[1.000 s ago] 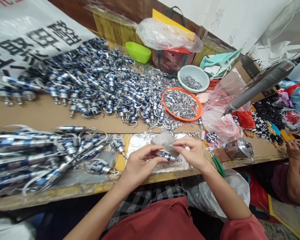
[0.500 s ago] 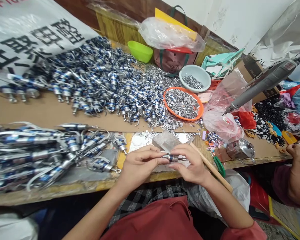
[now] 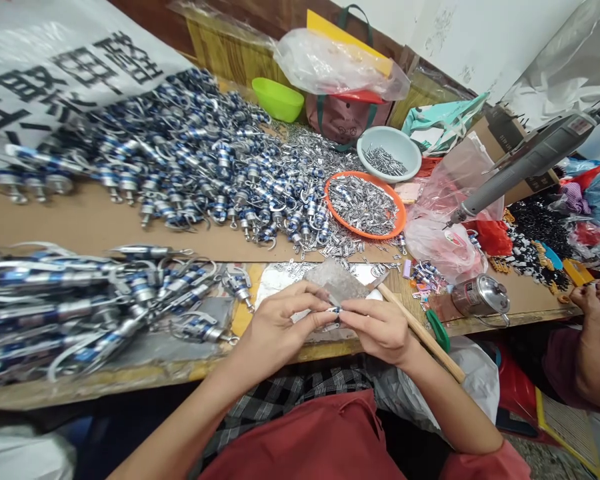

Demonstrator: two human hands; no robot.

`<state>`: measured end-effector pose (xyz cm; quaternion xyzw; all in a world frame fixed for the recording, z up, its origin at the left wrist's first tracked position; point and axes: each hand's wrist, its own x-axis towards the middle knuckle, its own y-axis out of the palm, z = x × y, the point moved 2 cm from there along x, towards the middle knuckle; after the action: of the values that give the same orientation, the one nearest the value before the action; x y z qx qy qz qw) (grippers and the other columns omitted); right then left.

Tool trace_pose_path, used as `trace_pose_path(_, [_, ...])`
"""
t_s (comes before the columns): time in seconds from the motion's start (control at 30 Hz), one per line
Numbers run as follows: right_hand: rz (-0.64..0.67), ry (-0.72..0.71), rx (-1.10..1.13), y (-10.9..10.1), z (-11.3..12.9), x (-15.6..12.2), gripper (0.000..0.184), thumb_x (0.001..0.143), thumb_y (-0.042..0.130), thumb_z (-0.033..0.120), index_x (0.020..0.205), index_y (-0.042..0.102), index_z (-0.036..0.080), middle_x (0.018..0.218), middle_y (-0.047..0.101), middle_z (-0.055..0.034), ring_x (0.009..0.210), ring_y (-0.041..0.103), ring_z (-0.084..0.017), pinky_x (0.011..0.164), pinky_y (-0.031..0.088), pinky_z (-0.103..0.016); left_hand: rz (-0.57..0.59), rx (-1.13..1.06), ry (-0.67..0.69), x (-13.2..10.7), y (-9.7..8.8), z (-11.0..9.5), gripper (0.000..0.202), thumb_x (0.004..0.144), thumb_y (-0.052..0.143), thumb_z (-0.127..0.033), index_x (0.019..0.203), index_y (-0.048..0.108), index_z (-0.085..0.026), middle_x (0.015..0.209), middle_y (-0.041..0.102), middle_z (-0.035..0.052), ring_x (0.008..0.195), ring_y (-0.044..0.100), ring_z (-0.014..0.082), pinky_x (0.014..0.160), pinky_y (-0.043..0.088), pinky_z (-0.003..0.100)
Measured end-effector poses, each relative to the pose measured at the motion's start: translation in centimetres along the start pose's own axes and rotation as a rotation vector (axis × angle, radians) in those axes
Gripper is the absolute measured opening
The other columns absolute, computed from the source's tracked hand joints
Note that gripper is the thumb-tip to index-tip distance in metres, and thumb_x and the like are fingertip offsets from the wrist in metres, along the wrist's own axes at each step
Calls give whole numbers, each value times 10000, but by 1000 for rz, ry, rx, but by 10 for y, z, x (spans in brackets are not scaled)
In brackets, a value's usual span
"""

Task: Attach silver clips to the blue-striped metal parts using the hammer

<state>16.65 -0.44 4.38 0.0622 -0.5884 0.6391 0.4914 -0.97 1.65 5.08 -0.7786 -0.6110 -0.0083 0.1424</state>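
Observation:
Between the fingertips of both hands, over the front edge of the bench, is a small silver-and-blue metal piece (image 3: 335, 311), mostly covered by fingers. My left hand (image 3: 285, 320) pinches it from the left, thumb against index finger. From the right, my right hand (image 3: 380, 327) closes on its other end, fingers curled over. Just beyond them lies a grey block (image 3: 341, 277) on a white sheet. Near my right wrist a wooden handle (image 3: 420, 330) sticks out past the bench edge. To the left, similar silver-and-blue pieces with curved arms (image 3: 200, 327) lie on the bench.
A large heap of silver-and-blue pieces (image 3: 190, 153) covers the back left. An orange basket (image 3: 404, 217) and a pale blue bowl (image 3: 415, 170) hold small metal parts. A grey electric screwdriver (image 3: 525, 170) hangs at right, above a metal mug (image 3: 480, 299). Another person's hands (image 3: 593, 300) are far right.
My right fingers have closed further over the metal piece, which is now almost hidden. My left hand stays pinched on it. The view has shifted slightly.

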Motion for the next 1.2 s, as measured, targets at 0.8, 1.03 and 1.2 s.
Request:
trace_pose_path(0.8, [580, 650, -537, 26, -102, 33, 278, 734, 470, 10, 880, 676, 124, 912, 635, -142, 839, 584, -223, 685, 430, -299, 33, -349, -460, -3, 17, 34, 854, 536, 752, -281, 1272, 335, -164, 727, 557, -23, 768, 620, 181, 758, 517, 355])
trace_pose_path(1.03, [143, 352, 9, 6, -56, 23, 209, 820, 471, 138, 852, 668, 199, 838, 677, -34, 795, 612, -137, 734, 489, -270, 29, -439, -524, 1, 11, 39, 888, 491, 773, -249, 1262, 340, -169, 709, 586, -24, 756, 642, 186, 727, 528, 342])
trace_pose_path(1.2, [173, 129, -31, 20, -20, 13, 246, 818, 443, 101, 860, 661, 206, 837, 681, -50, 796, 611, -152, 712, 489, -289, 40, -480, -507, 2, 12, 40, 874, 510, 759, -234, 1267, 328, -171, 711, 582, -27, 737, 639, 177, 709, 532, 341])
